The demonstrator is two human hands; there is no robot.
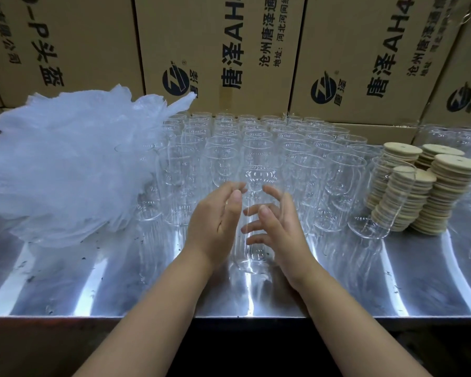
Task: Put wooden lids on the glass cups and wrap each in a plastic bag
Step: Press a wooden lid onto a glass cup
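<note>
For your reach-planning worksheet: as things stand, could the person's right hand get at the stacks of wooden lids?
Probably yes. The right hand is open beside the glass cup, and the stacks of wooden lids lie on its own side; only one glass stands before them.

Clear, colourless glass cups (256, 164) fill the middle of the frame, beside pale beige wooden lids (424, 191) at the right. At the left lies a milky white translucent heap of plastic bags (65, 164). The table (392, 281) is shiny silver with dark specks, and the brown cardboard boxes (218, 50) along the top carry black print.
</note>
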